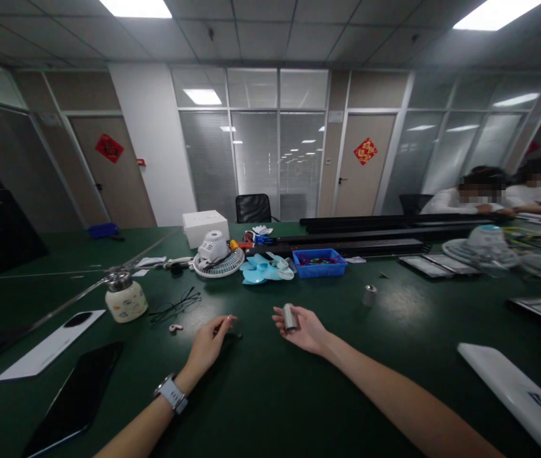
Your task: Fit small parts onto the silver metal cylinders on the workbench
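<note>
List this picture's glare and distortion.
Head view: ceiling lights burn out to white; a hazy reflection brightens the green tabletop right of the upright cylinder; wide-angle distortion leans the door at left; the metal cylinder in the right hand shows a pale highlight.

between the left hand [208,342] and the right hand [304,329] i have room to pass over the green tabletop [260,388]. ahead, the blue fan blades [266,271] and blue bin [322,271] block me; leftward, the glasses [179,306] and earbud [175,328]; rightward, a standing metal cylinder [370,296].
</note>
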The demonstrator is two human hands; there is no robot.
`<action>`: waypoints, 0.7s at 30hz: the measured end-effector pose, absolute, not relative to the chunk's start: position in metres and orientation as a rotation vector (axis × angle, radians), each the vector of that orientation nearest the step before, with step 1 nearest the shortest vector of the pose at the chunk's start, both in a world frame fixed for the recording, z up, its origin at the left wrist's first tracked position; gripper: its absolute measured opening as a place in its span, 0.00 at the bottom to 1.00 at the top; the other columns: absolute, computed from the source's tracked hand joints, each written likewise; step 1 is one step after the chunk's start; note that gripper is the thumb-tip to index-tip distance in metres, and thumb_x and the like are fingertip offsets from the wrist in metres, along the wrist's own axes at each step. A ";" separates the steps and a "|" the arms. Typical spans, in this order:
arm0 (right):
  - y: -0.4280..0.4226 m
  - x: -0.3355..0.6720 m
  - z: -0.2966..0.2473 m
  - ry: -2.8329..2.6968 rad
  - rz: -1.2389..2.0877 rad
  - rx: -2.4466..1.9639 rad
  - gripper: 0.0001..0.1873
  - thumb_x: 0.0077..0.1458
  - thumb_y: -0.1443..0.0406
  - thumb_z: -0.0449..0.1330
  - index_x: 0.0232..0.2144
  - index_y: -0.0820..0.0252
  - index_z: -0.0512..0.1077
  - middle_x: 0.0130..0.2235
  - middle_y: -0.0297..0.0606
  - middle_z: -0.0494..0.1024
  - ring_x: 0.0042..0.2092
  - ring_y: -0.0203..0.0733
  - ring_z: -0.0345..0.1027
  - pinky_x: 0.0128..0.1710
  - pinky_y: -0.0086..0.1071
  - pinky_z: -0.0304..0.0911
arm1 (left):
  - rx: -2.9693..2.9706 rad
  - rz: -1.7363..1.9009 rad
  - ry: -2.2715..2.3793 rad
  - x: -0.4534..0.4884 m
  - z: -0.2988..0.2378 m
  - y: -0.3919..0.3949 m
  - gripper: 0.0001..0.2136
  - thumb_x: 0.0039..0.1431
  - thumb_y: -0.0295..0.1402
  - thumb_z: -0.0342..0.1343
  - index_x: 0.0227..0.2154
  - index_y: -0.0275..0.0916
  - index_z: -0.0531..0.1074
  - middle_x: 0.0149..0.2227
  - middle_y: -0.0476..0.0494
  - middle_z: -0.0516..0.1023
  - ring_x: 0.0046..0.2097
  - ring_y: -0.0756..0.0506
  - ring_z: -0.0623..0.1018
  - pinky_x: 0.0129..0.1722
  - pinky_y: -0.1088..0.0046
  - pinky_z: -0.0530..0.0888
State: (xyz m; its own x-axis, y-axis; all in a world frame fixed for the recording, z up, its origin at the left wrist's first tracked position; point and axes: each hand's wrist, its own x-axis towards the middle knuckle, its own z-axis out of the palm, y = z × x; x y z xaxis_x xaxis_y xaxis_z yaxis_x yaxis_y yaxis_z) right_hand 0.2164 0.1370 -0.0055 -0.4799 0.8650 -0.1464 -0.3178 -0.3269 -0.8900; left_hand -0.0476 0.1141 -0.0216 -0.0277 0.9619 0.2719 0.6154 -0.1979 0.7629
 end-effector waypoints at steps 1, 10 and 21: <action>0.138 0.218 -0.004 -1.044 1.916 -0.824 0.20 0.58 0.57 0.45 0.41 0.64 0.68 0.39 0.47 0.75 0.41 0.42 0.71 0.43 0.38 0.63 | 1.838 1.103 1.644 -0.048 -0.022 0.114 0.21 0.58 0.48 0.45 0.42 0.40 0.75 0.36 0.43 0.80 0.40 0.42 0.78 0.41 0.65 0.71; 0.135 0.233 -0.015 -1.237 1.441 -0.853 0.19 0.49 0.57 0.61 0.42 0.59 0.66 0.45 0.45 0.76 0.44 0.44 0.71 0.48 0.42 0.62 | 1.890 1.090 1.623 -0.046 -0.020 0.112 0.22 0.59 0.47 0.43 0.42 0.39 0.75 0.35 0.42 0.80 0.37 0.43 0.78 0.38 0.66 0.72; 0.152 0.399 -0.043 -0.827 0.309 -1.488 0.22 0.43 0.51 0.59 0.36 0.61 0.65 0.34 0.42 0.74 0.40 0.47 0.70 0.39 0.40 0.66 | 1.906 1.071 1.627 -0.047 -0.023 0.114 0.21 0.58 0.48 0.45 0.41 0.40 0.75 0.36 0.43 0.80 0.39 0.42 0.78 0.40 0.66 0.72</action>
